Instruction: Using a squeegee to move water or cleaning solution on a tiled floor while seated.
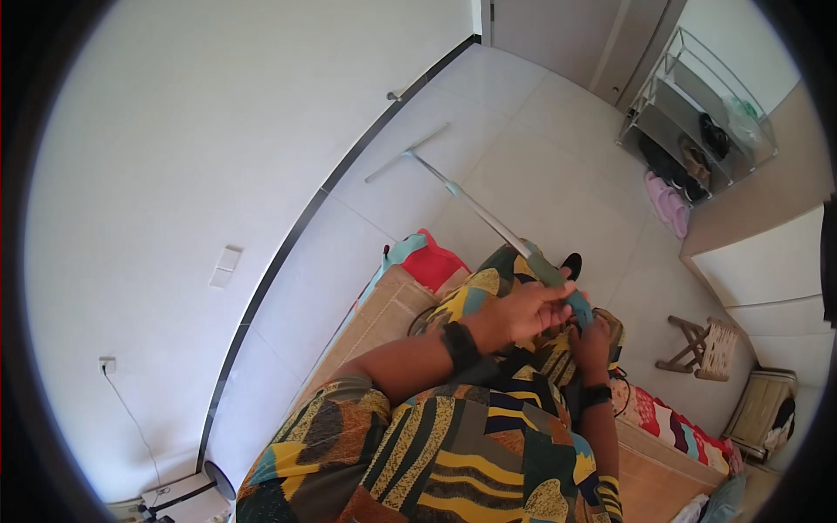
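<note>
A long-handled floor wiper (487,219) slants from my lap toward the wall, its thin T-shaped head (409,153) over the pale floor tiles. Its pole is shiny metal with a light blue collar, and a green grip (544,268) covers the near part. My left hand (526,314) pinches the handle just below that grip. At the very end, my right hand (592,343) is closed on the teal end piece (579,307), slightly blurred. Whether this teal piece is part of the grip or a wrapping, I cannot tell.
I sit on a padded seat edge (392,297) with red and blue fabric. A shoe rack (693,124) and pink slippers (667,202) stand far right, near a door (556,39). A wooden folding stool (700,346) is at right. A white wall (196,131) runs along the left.
</note>
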`<action>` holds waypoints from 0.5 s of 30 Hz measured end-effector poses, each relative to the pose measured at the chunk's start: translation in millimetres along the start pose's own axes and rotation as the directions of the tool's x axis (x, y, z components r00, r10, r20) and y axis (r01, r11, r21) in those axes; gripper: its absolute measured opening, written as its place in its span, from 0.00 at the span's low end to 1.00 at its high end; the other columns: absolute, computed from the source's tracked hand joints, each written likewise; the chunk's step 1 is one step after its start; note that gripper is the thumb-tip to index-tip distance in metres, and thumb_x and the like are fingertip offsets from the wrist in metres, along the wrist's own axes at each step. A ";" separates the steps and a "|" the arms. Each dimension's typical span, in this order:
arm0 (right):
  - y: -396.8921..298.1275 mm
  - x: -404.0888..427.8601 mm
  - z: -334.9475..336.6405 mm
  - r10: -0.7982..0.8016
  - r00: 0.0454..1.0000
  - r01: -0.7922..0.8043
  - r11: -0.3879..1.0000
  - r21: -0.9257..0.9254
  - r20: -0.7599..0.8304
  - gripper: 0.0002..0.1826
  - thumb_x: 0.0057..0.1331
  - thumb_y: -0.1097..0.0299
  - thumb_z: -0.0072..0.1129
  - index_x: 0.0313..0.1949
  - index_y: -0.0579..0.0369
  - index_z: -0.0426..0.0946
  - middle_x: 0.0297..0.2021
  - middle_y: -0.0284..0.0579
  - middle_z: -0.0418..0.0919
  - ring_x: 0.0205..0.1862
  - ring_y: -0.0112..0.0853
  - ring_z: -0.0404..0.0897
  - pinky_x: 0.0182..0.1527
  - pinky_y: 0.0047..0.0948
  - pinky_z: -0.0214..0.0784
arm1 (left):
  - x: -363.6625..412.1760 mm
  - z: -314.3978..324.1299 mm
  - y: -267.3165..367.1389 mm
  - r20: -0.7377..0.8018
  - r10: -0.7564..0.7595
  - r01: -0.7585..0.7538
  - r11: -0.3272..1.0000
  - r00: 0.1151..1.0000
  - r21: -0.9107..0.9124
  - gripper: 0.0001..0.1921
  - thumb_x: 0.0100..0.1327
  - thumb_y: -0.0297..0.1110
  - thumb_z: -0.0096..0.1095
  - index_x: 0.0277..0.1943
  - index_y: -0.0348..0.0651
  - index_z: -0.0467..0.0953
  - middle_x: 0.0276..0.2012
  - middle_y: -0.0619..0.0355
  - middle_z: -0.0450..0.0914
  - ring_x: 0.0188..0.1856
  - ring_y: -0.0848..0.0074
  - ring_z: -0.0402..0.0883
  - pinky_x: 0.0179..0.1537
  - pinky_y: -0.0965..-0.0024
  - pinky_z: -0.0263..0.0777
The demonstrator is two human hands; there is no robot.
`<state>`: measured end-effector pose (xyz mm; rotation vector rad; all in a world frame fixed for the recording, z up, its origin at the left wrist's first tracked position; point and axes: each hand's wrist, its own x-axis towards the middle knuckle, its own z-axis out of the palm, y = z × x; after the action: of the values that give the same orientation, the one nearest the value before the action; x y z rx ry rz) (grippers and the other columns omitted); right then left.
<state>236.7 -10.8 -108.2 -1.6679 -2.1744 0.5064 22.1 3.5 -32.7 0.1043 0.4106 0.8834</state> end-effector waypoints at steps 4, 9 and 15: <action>4.3 -0.7 1.9 -0.037 0.999 0.037 0.999 0.006 0.028 0.07 0.57 0.71 0.58 0.35 0.55 0.79 0.34 0.48 0.79 0.46 0.49 0.73 0.58 0.48 0.60 | -6.5 -8.6 38.5 -0.025 0.253 -0.245 0.955 0.967 0.164 0.13 0.70 0.37 0.55 0.51 0.37 0.72 0.46 0.54 0.78 0.47 0.78 0.77 0.44 0.80 0.72; 5.9 -0.7 1.3 -0.042 0.998 0.042 0.999 0.008 0.042 0.08 0.57 0.71 0.57 0.37 0.56 0.79 0.34 0.49 0.79 0.45 0.49 0.74 0.60 0.48 0.59 | -2.7 -34.3 62.1 -0.092 0.343 -0.348 0.937 0.935 -0.041 0.14 0.68 0.38 0.58 0.47 0.34 0.72 0.44 0.54 0.78 0.40 0.82 0.77 0.37 0.85 0.73; 4.8 -1.5 0.6 -0.016 0.999 0.017 1.000 -0.020 0.042 0.09 0.58 0.69 0.56 0.37 0.57 0.79 0.35 0.50 0.79 0.45 0.49 0.74 0.60 0.48 0.59 | -8.3 -8.5 6.3 0.105 0.168 -0.181 0.975 0.980 0.127 0.13 0.73 0.39 0.49 0.53 0.41 0.71 0.48 0.54 0.77 0.51 0.77 0.75 0.49 0.79 0.70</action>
<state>240.8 -11.1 -111.2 -1.6628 -2.2287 0.5213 9.5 0.4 -36.3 0.3107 0.3774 1.0187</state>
